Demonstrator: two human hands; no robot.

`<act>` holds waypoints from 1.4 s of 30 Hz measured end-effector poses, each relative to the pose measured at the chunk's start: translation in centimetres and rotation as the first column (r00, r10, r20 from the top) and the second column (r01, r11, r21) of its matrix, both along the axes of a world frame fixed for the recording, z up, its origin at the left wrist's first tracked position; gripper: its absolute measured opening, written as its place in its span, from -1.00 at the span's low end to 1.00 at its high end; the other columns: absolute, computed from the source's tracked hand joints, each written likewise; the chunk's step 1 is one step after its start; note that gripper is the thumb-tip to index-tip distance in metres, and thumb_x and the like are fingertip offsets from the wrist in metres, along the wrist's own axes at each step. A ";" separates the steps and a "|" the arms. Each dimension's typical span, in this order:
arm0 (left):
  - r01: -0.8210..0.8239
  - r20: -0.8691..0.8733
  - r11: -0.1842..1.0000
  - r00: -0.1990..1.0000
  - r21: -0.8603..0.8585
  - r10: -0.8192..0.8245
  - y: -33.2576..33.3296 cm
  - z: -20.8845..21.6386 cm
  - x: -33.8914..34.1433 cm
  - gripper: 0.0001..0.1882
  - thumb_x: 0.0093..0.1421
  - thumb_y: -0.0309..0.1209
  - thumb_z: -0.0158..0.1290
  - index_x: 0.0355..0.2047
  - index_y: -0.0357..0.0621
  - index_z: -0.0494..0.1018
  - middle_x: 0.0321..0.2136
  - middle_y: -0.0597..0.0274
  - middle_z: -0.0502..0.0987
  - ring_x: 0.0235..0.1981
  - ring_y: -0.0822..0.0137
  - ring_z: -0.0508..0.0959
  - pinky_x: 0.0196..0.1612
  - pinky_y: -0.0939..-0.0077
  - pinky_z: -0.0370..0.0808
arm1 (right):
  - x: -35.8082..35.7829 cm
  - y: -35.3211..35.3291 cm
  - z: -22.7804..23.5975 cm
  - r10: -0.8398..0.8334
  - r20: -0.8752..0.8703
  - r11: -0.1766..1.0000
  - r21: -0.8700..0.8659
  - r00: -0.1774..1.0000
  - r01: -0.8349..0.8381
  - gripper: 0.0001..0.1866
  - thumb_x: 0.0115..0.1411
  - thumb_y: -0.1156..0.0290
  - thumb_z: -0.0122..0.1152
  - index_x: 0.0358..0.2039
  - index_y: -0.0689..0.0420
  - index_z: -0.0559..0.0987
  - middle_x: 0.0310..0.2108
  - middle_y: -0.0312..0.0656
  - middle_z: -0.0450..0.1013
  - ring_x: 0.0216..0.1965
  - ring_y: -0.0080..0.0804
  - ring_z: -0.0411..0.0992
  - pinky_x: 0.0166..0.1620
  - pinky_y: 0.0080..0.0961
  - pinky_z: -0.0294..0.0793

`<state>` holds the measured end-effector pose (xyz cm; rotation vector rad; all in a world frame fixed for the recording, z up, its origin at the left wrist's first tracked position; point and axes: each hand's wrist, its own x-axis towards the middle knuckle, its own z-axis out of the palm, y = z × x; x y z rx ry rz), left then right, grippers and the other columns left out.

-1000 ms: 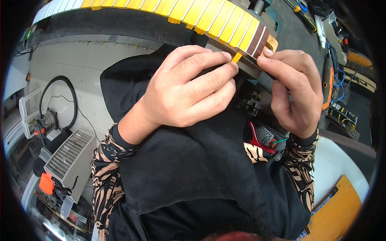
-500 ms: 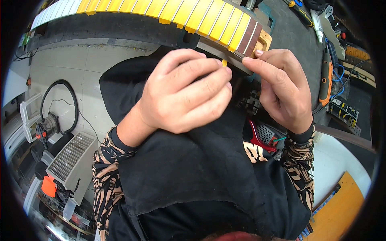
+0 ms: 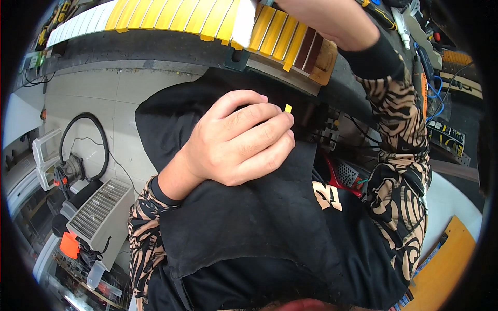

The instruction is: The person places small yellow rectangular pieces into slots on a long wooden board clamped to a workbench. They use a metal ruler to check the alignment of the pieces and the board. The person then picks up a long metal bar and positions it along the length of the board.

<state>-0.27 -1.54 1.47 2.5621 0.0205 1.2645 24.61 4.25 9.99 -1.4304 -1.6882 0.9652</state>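
Note:
My left hand (image 3: 244, 137) is closed in front of the black apron (image 3: 233, 223), with a short strip of yellow tape (image 3: 288, 108) pinched at its fingertips. My right hand (image 3: 329, 20) reaches over the far side of the bench; its fingers are cut off by the upper edge. Below and left of it lies a fretted guitar neck (image 3: 171, 14), yellow tape covering the wood between its frets. Two bare dark brown spaces (image 3: 311, 49) show at its right end. A bright white patch (image 3: 245, 23) hides part of the neck; I cannot tell what it is.
The neck rests on the dark workbench (image 3: 155, 46), above a wooden block (image 3: 324, 62). Orange-handled tools (image 3: 421, 88) and blue cable lie at the right. A coiled black hose (image 3: 106, 140) and a slatted grey box (image 3: 101, 207) stand on the floor at left.
My right hand has moved up and away from the neck's right end to the upper edge. The left hand has drawn back toward me with the tape strip. A white patch now covers some frets.

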 end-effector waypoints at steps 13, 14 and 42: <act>-0.063 0.055 0.989 0.996 -0.130 0.071 1.2 0.1 -1.8 -0.61 0.29 -0.31 0.60 -0.01 -0.08 0.65 -0.05 0.13 0.85 -0.05 0.13 0.83 0.10 0.07 0.78 | 0.8 -7.8 -0.5 -0.181 0.509 0.938 0.345 0.841 -0.007 -0.28 0.37 0.31 0.51 0.46 0.29 0.49 0.10 0.03 0.60 0.20 0.00 0.58 0.37 -0.12 0.50; -0.063 0.030 0.988 0.997 -0.144 0.068 1.3 0.1 -1.5 -0.61 0.29 -0.31 0.60 0.00 -0.08 0.65 -0.04 0.14 0.85 -0.05 0.13 0.83 0.10 0.07 0.78 | 1.1 -8.9 -0.7 -0.195 0.541 0.935 0.355 0.818 -0.012 -0.26 0.31 0.31 0.55 0.44 0.27 0.51 0.10 0.04 0.60 0.20 0.04 0.57 0.37 -0.10 0.49; -0.185 0.224 0.974 0.962 0.127 0.153 2.7 1.3 1.1 -0.70 0.09 -0.31 0.57 -0.16 0.26 0.80 0.00 0.42 0.57 0.09 0.24 0.61 0.11 0.16 0.60 | 1.7 -11.9 1.3 0.041 0.341 0.981 0.163 0.939 -0.102 -0.68 0.32 0.29 0.52 0.03 0.13 0.76 0.16 -0.08 0.59 0.26 -0.12 0.51 0.42 -0.10 0.37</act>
